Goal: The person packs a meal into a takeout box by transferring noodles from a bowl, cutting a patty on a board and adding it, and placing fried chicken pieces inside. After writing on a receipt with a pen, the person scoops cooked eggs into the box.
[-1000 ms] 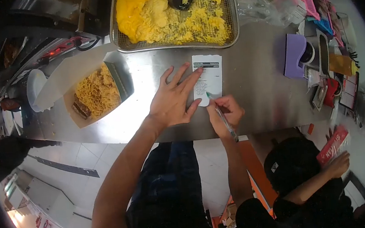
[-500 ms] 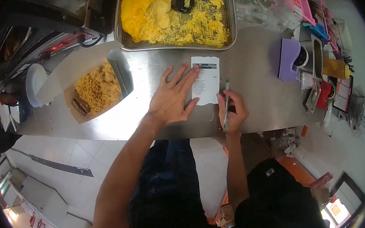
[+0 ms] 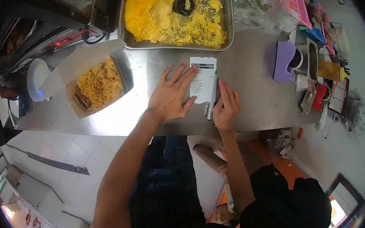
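Note:
My left hand [image 3: 168, 95] lies flat with fingers spread, its fingertips on the left edge of a printed receipt [image 3: 203, 79]. The receipt rests on the steel counter, with dark printed bars near its top. A clear pen [image 3: 210, 105] with a green end runs along the receipt's right edge, its lower end past the paper's bottom. Just right of the pen is my right hand [image 3: 226, 108], thumb and index finger apart, its thumb close to the barrel. No finger appears wrapped around the pen; whether the thumb touches it is unclear.
A paper box of noodles and fried pieces [image 3: 97, 86] stands left on the steel counter [image 3: 250, 90]. Behind the receipt sits a wire-lined tray [image 3: 176, 48] of yellow crumbly food with a black scoop [image 3: 183, 5]. A purple holder [image 3: 284, 61] and utensils stand right; plastic bags lie behind.
My right hand has moved slightly left, and its fingers have come off the pen, which now lies beside the receipt. My left hand stays on the paper. Another person's arm appears below the counter.

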A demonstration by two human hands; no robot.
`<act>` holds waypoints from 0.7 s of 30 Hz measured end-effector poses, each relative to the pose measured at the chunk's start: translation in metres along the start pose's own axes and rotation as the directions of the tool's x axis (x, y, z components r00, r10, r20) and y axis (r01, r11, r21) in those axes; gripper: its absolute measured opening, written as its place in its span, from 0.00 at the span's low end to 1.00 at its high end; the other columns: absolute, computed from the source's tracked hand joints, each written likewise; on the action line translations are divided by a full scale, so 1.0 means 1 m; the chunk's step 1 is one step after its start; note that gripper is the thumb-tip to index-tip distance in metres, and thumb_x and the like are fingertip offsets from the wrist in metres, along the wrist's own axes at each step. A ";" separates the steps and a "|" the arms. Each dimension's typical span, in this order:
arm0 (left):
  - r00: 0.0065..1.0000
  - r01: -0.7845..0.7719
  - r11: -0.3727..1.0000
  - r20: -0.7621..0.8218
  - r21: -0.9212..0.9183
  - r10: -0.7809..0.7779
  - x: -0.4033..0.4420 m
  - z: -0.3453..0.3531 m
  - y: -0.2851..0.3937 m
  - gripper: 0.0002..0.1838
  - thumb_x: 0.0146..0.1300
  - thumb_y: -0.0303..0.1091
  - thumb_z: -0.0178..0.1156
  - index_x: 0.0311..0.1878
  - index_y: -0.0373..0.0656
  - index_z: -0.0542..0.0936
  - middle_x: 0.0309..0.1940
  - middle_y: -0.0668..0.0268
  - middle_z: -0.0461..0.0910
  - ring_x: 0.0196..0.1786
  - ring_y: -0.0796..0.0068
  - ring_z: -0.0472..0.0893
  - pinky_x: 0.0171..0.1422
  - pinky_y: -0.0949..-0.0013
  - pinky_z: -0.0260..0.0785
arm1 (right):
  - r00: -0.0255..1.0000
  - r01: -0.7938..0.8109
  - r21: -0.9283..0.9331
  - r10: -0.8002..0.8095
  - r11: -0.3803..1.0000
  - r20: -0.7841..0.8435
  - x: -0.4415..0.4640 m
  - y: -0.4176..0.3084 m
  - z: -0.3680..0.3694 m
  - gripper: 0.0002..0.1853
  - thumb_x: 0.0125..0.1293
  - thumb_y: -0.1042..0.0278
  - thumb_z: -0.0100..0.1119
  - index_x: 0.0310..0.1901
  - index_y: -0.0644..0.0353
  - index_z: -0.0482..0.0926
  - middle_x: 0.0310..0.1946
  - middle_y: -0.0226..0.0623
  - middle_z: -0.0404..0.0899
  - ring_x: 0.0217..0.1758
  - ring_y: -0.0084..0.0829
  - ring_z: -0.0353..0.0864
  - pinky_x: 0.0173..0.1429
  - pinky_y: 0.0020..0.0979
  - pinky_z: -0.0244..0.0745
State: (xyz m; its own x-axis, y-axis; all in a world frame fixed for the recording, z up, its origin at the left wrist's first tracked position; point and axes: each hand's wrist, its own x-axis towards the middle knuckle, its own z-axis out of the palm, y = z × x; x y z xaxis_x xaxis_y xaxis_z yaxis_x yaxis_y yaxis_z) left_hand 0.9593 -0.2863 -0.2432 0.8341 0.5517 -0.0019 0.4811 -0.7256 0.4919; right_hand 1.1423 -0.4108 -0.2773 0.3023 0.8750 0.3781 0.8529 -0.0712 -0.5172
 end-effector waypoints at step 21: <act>0.999 -0.005 1.000 -0.051 0.014 0.006 -0.003 0.005 0.000 0.41 0.62 0.49 0.57 0.74 0.40 0.57 0.76 0.61 0.57 0.77 0.58 0.56 0.80 0.47 0.44 | 0.975 0.102 0.101 -0.120 0.990 0.186 -0.001 -0.009 -0.002 0.12 0.60 0.68 0.66 0.45 0.59 0.84 0.39 0.37 0.78 0.39 0.37 0.76 0.44 0.38 0.72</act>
State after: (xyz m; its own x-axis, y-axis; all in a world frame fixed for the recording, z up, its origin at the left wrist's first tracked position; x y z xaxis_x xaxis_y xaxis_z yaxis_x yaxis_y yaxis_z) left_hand 0.9585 -0.2898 -0.2479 0.8222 0.5674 0.0452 0.4805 -0.7344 0.4794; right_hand 1.1353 -0.4117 -0.2719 0.1136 0.9508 0.2882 0.8321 0.0674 -0.5505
